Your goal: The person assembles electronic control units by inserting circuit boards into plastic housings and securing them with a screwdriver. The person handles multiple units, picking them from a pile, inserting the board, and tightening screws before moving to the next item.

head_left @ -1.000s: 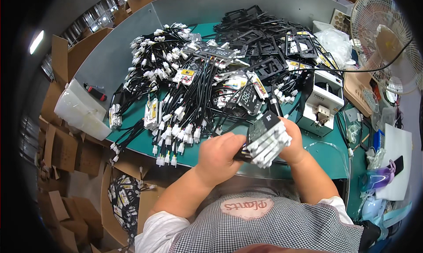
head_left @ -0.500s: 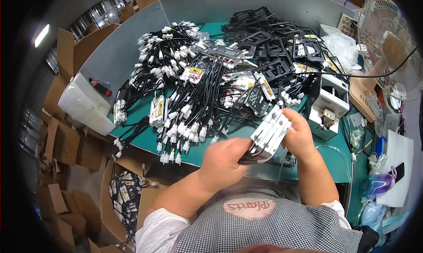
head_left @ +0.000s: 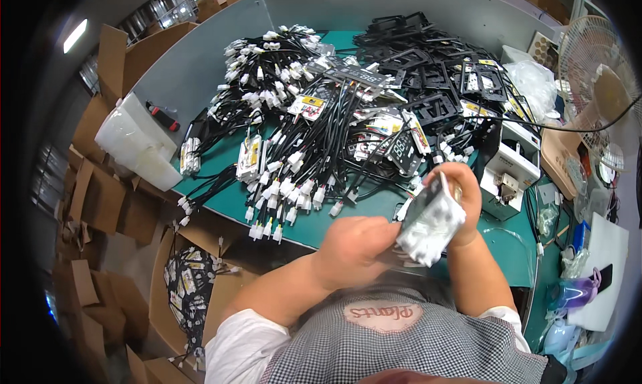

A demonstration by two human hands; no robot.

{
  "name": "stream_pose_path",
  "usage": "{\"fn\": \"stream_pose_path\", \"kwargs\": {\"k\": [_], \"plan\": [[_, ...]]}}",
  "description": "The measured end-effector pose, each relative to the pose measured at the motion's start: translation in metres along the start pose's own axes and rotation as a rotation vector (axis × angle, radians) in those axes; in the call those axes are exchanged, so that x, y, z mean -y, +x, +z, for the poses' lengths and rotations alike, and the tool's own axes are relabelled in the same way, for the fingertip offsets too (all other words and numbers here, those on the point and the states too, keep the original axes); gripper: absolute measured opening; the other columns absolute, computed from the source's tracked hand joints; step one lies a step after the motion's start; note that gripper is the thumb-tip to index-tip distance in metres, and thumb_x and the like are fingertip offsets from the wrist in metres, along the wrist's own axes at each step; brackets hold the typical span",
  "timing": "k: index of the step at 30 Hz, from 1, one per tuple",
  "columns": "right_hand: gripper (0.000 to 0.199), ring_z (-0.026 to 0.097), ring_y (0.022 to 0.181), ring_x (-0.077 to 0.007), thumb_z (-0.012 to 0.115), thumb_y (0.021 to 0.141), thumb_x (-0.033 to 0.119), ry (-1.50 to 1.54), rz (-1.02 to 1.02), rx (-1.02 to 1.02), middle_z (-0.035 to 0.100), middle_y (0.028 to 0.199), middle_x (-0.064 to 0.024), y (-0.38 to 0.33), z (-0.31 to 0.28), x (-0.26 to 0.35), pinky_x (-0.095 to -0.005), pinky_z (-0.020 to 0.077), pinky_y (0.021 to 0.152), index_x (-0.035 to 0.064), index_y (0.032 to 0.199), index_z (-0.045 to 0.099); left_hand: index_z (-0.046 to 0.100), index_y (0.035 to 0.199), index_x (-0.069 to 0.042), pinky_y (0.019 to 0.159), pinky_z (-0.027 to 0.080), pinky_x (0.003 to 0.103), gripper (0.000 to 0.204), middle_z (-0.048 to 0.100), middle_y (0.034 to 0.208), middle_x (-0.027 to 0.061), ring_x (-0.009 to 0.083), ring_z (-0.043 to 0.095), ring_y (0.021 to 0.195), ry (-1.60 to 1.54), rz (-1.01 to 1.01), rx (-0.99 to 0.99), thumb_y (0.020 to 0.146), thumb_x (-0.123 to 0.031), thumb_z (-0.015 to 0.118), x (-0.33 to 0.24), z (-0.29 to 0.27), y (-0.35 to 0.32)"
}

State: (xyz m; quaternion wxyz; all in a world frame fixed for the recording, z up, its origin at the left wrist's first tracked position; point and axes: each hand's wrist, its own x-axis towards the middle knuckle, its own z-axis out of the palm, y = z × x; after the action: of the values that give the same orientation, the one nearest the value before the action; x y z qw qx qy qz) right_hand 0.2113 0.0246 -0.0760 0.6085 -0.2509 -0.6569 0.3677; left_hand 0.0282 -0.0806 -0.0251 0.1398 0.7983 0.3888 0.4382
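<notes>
Head view, looking down on a green desk [head_left: 374, 213]. At lower centre-right of the frame the right hand [head_left: 461, 197] holds a bundle of white connectors [head_left: 431, 227] upright, its grip closed round the bundle's top and back. The left hand [head_left: 354, 247] meets the lower end of the same bundle from the left, its grip closed about the black leads there; motion blur hides the exact finger placement. The bundle is held above the near edge of the desk, close to the person's chest, apart from the stock on the surface.

Judged step: gathering or tidying a set of cables into one bunch, the ends being evened between the two hands. The next move would call for a steady hold by one hand while the other shifts, lest the leads splay.

Room and edges: the heap of black cables with white plugs [head_left: 294, 150] fills the centre and upper left of the desk; black plastic frames [head_left: 428, 83] crowd the upper right. A white box-shaped device [head_left: 511, 167] stands just right of the hands, near the right-hand edge. Bare green surface lies only along the near edge, at centre. Below the left edge stands an open cardboard carton [head_left: 194, 284] holding finished bundles; a fan [head_left: 595, 83] sits at upper right.
</notes>
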Motion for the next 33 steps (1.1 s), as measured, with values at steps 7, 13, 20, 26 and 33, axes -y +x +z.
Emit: {"fn": "stream_pose_path", "kwargs": {"k": [7,13,20,26,33], "plan": [[0.019,0.049,0.05,-0.0083,0.049,0.084,-0.001,0.334,0.336,0.383,0.062,0.081,-0.0067,-0.01,-0.022,-0.009,-0.0224,0.0369,0.042,0.0014,0.1,0.06,0.067,0.094,-0.007,0.055,0.046,0.037,0.028,0.06,0.071,0.0083,0.0287,0.06,0.064,-0.068,-0.058,0.067,0.067,-0.012,0.074,0.012,-0.009,-0.01],[0.021,0.061,0.075,-0.0276,0.058,0.063,-0.007,-0.431,-0.415,0.257,0.062,0.085,-0.0144,0.017,-0.026,0.027,-0.0318,0.0503,0.067,-0.0021,0.083,0.06,0.065,0.094,-0.004,0.06,0.048,0.038,0.029,0.062,0.075,0.0115,0.0317,0.061,0.069,-0.137,-0.152,0.132,0.067,-0.01,0.073,0.011,-0.013,-0.016],[0.016,0.057,0.075,-0.0186,0.048,0.078,0.001,-0.147,-0.202,0.002,0.06,0.089,-0.0121,0.023,-0.046,0.014,-0.0297,0.0459,0.064,-0.0012,0.085,0.062,0.063,0.092,-0.001,0.066,0.047,0.031,0.026,0.06,0.077,0.0136,0.0229,0.06,0.07,-0.421,-0.611,0.169,0.067,-0.004,0.069,0.003,-0.033,-0.029],[0.012,0.046,0.051,-0.0078,0.051,0.093,0.018,0.701,0.189,-0.307,0.053,0.083,-0.0066,0.036,-0.091,0.015,-0.0198,0.0391,0.046,0.0071,0.089,0.053,0.064,0.091,-0.001,0.06,0.046,0.031,0.024,0.061,0.074,0.0169,0.0265,0.06,0.065,-0.2,-0.461,0.631,0.071,-0.009,0.073,0.013,-0.097,-0.034],[0.016,0.038,0.041,-0.0067,0.052,0.093,0.016,0.789,0.297,-0.192,0.051,0.077,-0.0067,0.025,-0.092,0.022,-0.0171,0.0294,0.033,0.0035,0.103,0.052,0.063,0.093,-0.002,0.051,0.041,0.024,0.017,0.056,0.064,-0.001,0.0078,0.052,0.056,0.014,-0.698,0.005,0.076,-0.003,0.066,0.042,-0.149,-0.041]]}}
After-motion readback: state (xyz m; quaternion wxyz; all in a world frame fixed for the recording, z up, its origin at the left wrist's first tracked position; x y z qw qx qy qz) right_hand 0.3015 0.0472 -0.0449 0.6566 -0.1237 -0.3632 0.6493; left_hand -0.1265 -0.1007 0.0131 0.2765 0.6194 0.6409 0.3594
